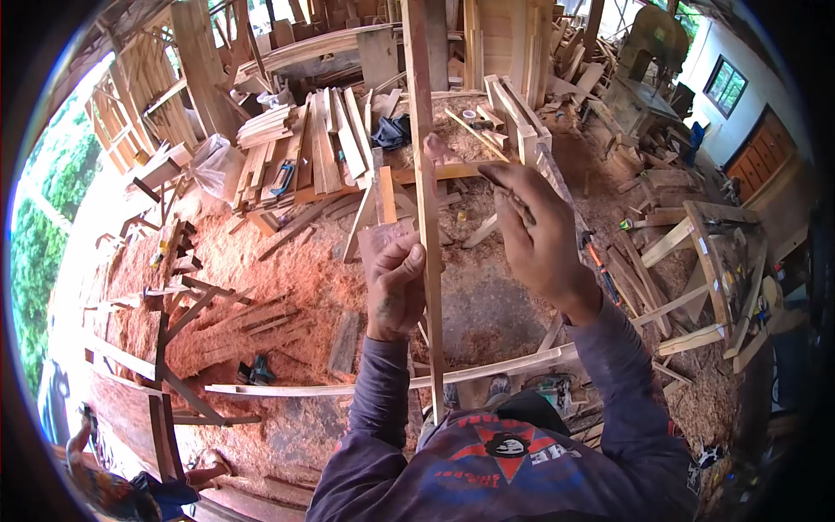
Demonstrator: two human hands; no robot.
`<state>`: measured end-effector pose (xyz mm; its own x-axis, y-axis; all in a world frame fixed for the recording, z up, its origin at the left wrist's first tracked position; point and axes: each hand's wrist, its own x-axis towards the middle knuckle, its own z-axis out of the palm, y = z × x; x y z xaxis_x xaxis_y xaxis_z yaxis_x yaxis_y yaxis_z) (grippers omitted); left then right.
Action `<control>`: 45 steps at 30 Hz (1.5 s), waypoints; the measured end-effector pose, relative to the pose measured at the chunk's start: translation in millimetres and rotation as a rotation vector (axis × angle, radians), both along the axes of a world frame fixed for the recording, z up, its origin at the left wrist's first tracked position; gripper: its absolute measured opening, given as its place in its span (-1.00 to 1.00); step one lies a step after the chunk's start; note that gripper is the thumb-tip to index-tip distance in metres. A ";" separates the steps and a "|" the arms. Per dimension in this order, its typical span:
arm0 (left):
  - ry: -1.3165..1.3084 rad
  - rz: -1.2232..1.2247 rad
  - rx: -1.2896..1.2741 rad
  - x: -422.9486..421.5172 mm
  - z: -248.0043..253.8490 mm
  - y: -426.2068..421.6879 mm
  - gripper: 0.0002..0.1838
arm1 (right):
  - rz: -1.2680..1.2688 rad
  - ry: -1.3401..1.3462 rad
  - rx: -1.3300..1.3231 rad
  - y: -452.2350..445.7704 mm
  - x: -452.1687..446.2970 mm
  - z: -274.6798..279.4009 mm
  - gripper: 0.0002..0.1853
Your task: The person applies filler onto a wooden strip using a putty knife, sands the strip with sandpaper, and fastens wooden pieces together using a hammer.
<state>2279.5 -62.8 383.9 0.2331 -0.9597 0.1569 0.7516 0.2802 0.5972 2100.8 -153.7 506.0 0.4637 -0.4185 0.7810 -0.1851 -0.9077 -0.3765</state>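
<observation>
A long narrow wooden strip (pixel 424 200) stands almost upright in front of me, running from the top of the view down to my lap. My left hand (pixel 396 291) is closed at its left edge, thumb bent, gripping a small flat pinkish-brown piece (pixel 384 240). Whether those fingers also touch the strip is unclear. A pinkish patch (pixel 437 148) shows at the strip's right side, higher up. To the right of the strip, apart from it, is my right hand (pixel 544 239), its fingers bent and spread, with dark-stained tips. I see nothing held in it.
A workbench beyond carries stacked boards (pixel 326 143) and a dark cloth (pixel 391 131). A long thin board (pixel 304 391) crosses low before me. A wooden frame (pixel 709 261) stands right. Sawdust (pixel 243 304) covers the floor. Another person (pixel 130 491) is at lower left.
</observation>
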 end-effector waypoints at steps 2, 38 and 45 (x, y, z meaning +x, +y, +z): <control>-0.019 0.026 0.007 -2.6 0.8 -0.7 -0.70 | 0.017 -0.016 0.028 -6.9 4.8 5.3 -0.70; -0.174 0.242 0.072 -15.7 -2.8 -0.1 -0.67 | 0.320 0.149 0.215 -53.0 -15.5 -27.1 -0.59; -0.165 0.260 0.030 -10.5 -3.6 1.0 -0.65 | 0.350 -0.043 0.345 -39.8 -13.6 -59.7 -0.55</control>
<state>2269.0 -61.9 380.3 0.4456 -0.8759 0.1850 0.5493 0.4307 0.7160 2087.2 -193.5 446.3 0.5930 -0.4813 0.6455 0.1308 -0.7334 -0.6671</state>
